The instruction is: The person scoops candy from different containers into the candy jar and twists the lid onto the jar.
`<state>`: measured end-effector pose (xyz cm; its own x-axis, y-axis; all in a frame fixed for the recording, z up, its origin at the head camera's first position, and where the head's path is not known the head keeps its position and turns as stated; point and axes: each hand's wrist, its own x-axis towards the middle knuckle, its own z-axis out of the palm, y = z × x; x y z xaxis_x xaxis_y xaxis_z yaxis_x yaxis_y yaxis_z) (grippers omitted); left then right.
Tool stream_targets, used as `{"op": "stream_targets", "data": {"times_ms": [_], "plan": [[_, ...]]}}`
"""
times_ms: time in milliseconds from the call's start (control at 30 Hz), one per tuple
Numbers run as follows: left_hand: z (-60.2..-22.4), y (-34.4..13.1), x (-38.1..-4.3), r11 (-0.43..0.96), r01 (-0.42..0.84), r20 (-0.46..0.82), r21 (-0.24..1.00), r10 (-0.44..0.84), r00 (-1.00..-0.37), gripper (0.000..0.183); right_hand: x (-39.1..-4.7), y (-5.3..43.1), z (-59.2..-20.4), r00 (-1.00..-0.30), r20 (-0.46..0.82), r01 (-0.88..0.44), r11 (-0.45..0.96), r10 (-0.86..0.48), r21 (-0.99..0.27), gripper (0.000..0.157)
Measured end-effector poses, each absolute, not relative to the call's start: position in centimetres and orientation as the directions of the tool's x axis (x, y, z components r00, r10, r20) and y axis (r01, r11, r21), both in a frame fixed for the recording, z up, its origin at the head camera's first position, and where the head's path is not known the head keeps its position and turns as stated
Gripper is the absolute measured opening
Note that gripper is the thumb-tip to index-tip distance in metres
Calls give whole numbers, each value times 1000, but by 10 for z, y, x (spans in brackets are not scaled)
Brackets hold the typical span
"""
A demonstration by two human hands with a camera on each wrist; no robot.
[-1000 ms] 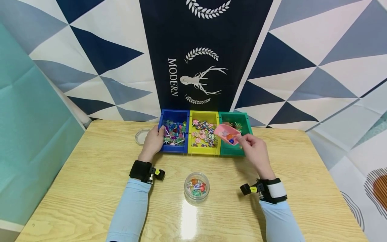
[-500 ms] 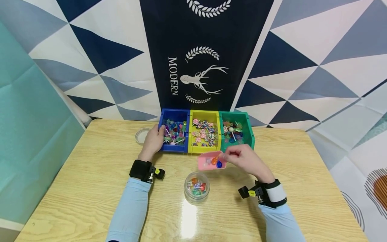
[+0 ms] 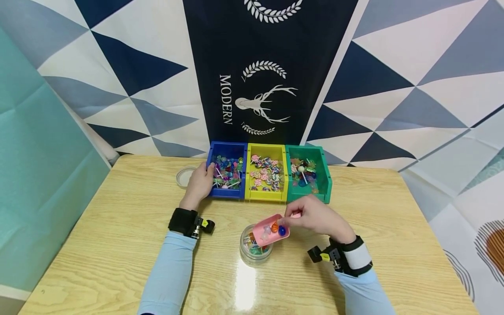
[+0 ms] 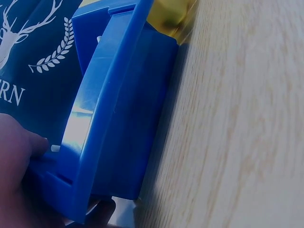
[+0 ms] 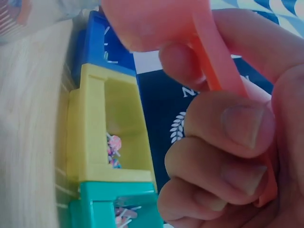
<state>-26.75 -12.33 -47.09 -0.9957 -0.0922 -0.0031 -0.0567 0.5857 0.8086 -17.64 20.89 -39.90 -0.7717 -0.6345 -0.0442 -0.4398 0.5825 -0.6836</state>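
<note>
My right hand (image 3: 316,217) grips the handle of a pink scoop (image 3: 260,236); in the right wrist view the fingers curl round that handle (image 5: 219,61). Orange, blue and pale candies (image 3: 274,227) lie in the scoop. It is tilted over the mouth of a clear round jar (image 3: 252,260), which has colourful candies inside, partly hidden by the scoop. With my left hand (image 3: 200,183) I hold the left side of the blue bin (image 3: 227,193), thumb over the rim and fingers beneath in the left wrist view. Small candies and lollipops fill the bottom of this bin.
Joined to the blue bin are a yellow bin (image 3: 265,195) with swirl lollipops and a green bin (image 3: 323,175) with mixed candies. A round clear lid (image 3: 185,177) lies left of my left hand. A patterned cloth backdrop (image 3: 260,43) rises behind the wooden table (image 3: 118,245).
From above the green bin, my right hand has brought the scoop with candies left and toward me, over the jar. The left hand has stayed on the blue bin.
</note>
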Motion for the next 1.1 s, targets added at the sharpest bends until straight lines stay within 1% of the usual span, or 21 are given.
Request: {"op": "stream_targets", "data": {"times_ms": [133,333,533,733,867,1100], "plan": [[-470,-123,-267,580,-59,-9,813,-90,-996,44,-172,204,-394,-768,-51,-464,610,-638,-643,18],[-470,-122,-268,574,-69,-19,816,-93,-996,45,-161,195,-384,-790,-68,-485,689,-609,-539,25],[-470,-123,-267,576,-65,-14,815,-92,-996,45,-153,188,-377,-796,-70,-504,722,-602,-475,26],[-469,-123,-267,575,-58,-7,816,-90,-996,43,-152,186,-378,-804,-69,-498,732,-590,-464,26],[-468,-122,-268,571,-64,-14,819,-92,-996,44,-152,187,-378,-805,-65,-498,731,-589,-467,28],[-469,-122,-268,576,-66,-15,815,-93,-996,44,-154,192,-379,-808,-18,-512,719,-588,-470,27]]}}
